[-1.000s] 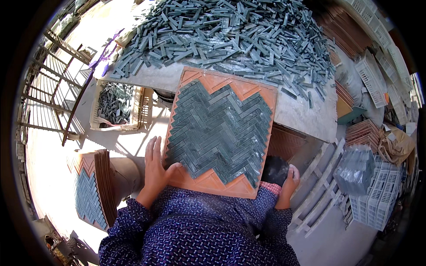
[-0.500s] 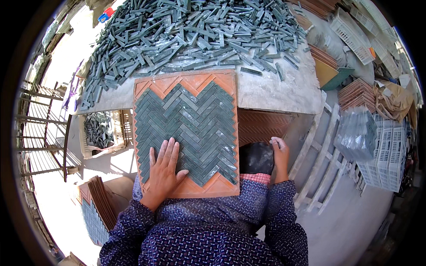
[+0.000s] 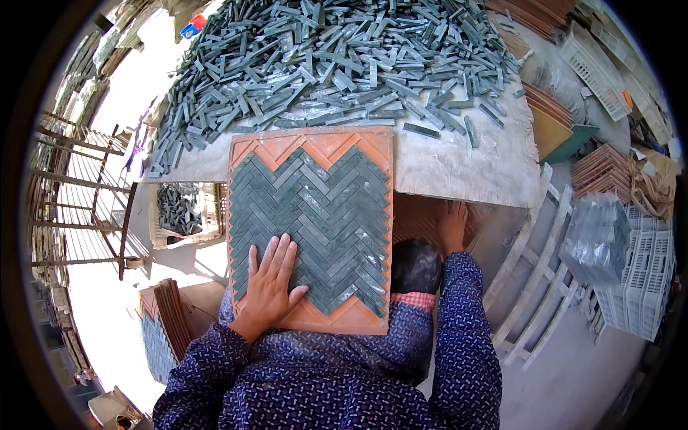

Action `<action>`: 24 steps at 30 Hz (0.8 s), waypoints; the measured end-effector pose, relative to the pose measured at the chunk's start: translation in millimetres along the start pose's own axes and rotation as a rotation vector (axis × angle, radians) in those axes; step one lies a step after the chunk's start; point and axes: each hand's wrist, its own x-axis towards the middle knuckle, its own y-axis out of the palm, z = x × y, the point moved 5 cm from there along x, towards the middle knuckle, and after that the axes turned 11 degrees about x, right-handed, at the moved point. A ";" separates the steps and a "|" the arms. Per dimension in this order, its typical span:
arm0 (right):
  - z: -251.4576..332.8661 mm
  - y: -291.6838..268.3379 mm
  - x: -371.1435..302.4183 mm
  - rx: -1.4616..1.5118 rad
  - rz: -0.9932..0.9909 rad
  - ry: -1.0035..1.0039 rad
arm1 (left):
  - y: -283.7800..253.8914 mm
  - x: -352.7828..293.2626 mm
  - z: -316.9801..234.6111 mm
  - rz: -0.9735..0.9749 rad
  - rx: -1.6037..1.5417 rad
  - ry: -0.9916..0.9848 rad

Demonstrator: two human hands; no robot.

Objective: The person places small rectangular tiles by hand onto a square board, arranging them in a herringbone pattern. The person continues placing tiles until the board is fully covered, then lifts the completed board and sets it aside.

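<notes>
An orange tray [image 3: 373, 320] with zigzag ends leans from my lap onto the table edge. Green stone strips [image 3: 308, 222] fill its middle in a herringbone pattern. My left hand [image 3: 271, 285] lies flat on the lower left of these strips, fingers stretched out. My right hand [image 3: 453, 223] reaches below the table edge, at the front of a stack of brown-orange herringbone trays [image 3: 419, 209]. Its fingertips are in shadow at the trays, and I cannot make out whether they grip one. A dark knee cover [image 3: 417, 265] is beside my right forearm.
Loose green strips [image 3: 322, 64] are heaped on the pale table [image 3: 466, 168]. Below it at left stands a crate of strips [image 3: 179, 208]; filled trays [image 3: 168, 322] stand near my left side. On the right are a wooden slatted frame [image 3: 530, 272] and white plastic crates [image 3: 638, 287].
My right hand has moved from beside the knee cover forward under the table edge to the stacked trays. My left hand stays flat on the strips. The whole view has shifted slightly.
</notes>
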 end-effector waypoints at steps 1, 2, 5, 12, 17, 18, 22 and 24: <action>-0.2 2.8 -0.2 -0.013 -0.039 -0.017 | -1.1 0.7 -0.6 0.000 -0.001 0.001; -1.3 6.2 1.3 -0.035 -0.058 -0.034 | -2.5 1.6 -1.3 -0.001 -0.001 0.003; -2.6 10.4 6.4 -0.096 -0.073 -0.049 | -2.9 2.6 -1.7 0.001 0.002 0.003; 14.9 -15.6 27.2 -0.074 -0.064 -0.076 | -4.5 1.8 -2.6 -0.014 -0.004 -0.001; 10.1 -19.8 30.7 -0.034 0.045 0.011 | -5.7 1.0 -0.7 -0.019 -0.008 -0.010; 4.5 -18.3 27.3 -0.039 0.006 0.005 | -5.8 3.2 -0.5 -0.023 -0.007 -0.009; 10.7 -22.4 22.3 -0.092 0.114 0.038 | -1.8 0.5 0.6 -0.043 -0.005 -0.008; 13.3 -27.0 19.2 -0.133 0.094 0.032 | -2.9 -0.4 0.4 -0.052 -0.004 -0.012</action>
